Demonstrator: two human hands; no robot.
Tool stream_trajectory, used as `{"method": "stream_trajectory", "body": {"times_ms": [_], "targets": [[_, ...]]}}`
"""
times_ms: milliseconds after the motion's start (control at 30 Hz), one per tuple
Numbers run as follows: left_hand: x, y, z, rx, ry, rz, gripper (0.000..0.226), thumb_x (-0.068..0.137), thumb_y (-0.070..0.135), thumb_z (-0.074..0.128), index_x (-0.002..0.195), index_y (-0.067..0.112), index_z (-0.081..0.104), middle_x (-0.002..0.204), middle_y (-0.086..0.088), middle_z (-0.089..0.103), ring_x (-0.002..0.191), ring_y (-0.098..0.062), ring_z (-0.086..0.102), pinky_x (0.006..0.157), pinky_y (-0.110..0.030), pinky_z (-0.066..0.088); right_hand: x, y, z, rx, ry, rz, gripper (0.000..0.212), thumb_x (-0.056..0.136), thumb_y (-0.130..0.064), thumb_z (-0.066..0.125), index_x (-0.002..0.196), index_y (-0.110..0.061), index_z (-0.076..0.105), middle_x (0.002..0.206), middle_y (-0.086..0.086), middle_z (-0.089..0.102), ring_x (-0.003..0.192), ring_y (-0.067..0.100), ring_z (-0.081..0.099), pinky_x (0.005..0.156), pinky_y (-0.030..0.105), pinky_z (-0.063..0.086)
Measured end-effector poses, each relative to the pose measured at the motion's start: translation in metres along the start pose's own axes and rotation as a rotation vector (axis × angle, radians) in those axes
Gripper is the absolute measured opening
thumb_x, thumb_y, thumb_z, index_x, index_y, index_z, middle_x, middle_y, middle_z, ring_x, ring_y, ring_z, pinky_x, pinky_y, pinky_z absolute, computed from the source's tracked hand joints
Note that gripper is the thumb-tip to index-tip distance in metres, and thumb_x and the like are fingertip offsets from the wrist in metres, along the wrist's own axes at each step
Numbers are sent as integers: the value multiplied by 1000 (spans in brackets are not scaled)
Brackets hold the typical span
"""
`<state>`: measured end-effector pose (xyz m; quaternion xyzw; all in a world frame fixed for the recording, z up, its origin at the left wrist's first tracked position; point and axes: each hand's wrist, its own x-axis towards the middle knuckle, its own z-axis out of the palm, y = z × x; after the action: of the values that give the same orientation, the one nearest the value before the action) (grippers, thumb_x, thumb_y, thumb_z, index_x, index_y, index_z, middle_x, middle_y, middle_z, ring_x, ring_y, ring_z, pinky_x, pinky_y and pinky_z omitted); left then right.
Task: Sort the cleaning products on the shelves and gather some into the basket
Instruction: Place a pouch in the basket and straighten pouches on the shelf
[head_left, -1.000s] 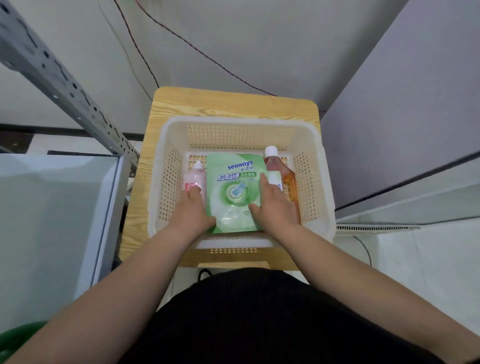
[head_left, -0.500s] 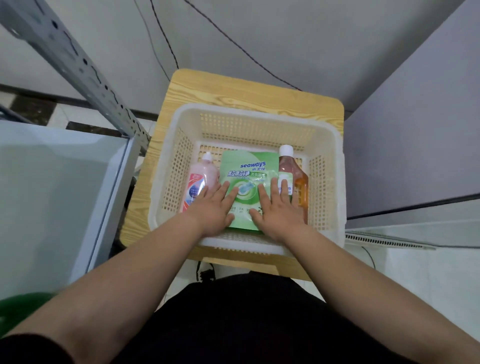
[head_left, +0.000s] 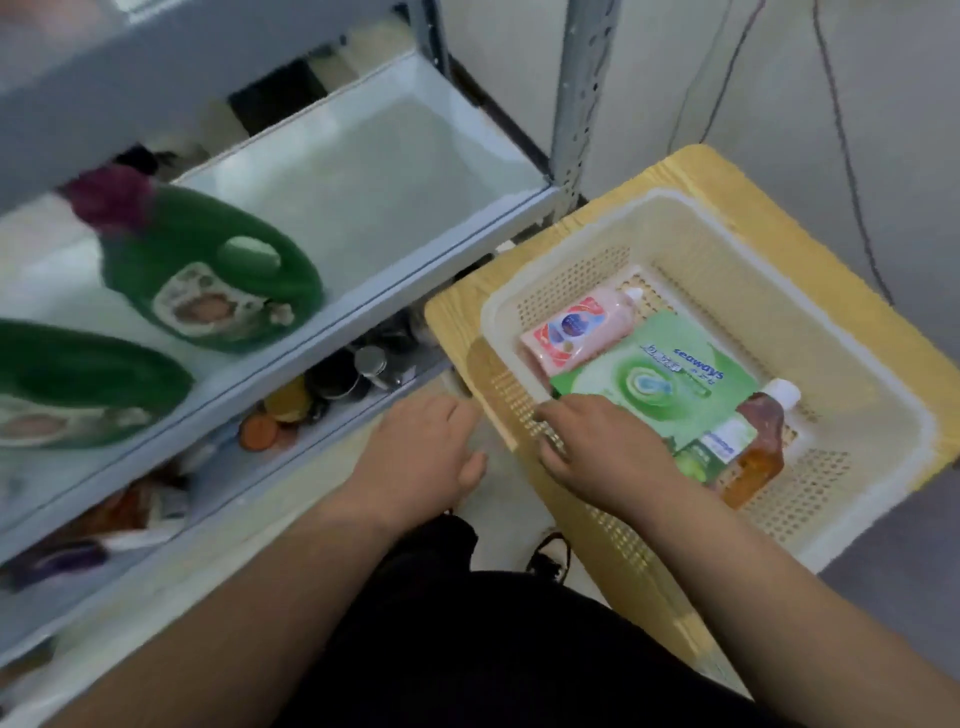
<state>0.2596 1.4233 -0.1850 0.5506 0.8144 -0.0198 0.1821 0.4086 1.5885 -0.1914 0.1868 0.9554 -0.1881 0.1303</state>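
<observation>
A cream perforated basket (head_left: 857, 374) sits on a small wooden table (head_left: 691, 166). Inside it lie a pink bottle (head_left: 576, 327), a green Seaways pouch (head_left: 670, 374) and an amber bottle (head_left: 758, 441). My right hand (head_left: 597, 447) rests over the basket's near rim, fingers curled at the pouch's lower corner; whether it grips the pouch is unclear. My left hand (head_left: 421, 452) hovers outside the basket, left of it, holding nothing, fingers loosely apart. Two green detergent jugs stand on the grey shelf: one (head_left: 208, 270) with a purple cap, the other (head_left: 78, 384) at the left edge.
The grey metal shelf unit (head_left: 363, 208) fills the left side, with its upright post (head_left: 576, 104) next to the table. A lower shelf holds several small cans and bottles (head_left: 322, 395). Cables (head_left: 852, 171) hang on the wall behind. My dark clothing fills the bottom centre.
The view has swung left, bringing the shelves and green jugs into sight. My left hand has come out of the basket to its left. My right hand has drawn back to the basket's near rim.
</observation>
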Motion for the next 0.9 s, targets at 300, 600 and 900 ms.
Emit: {"method": "stream_trajectory", "body": {"times_ms": [300,600,900], "targets": [[-194,-32,67,-211,46,-583,58,100,51,43,151,22,41,141,-1,55,128,-24,50,109,-38,37,11,-154,53,-224,-208,-574,37,102,-39,45,132,-21,57,120,3,64,109,25,60,82,37,52],[-391,-51,135,-359,132,-972,54,99,51,43,145,22,45,132,0,59,121,-24,55,101,-36,43,-16,-343,132,-403,-372,-913,37,102,-41,45,134,-26,56,125,2,62,114,24,57,87,38,52],[-532,-80,197,-541,268,-1329,54,100,51,43,146,22,44,134,-1,60,121,-25,55,102,-40,45,-54,-522,213,-533,-489,-1199,39,103,-42,45,138,-29,54,130,-3,62,116,19,58,82,32,46]]}}
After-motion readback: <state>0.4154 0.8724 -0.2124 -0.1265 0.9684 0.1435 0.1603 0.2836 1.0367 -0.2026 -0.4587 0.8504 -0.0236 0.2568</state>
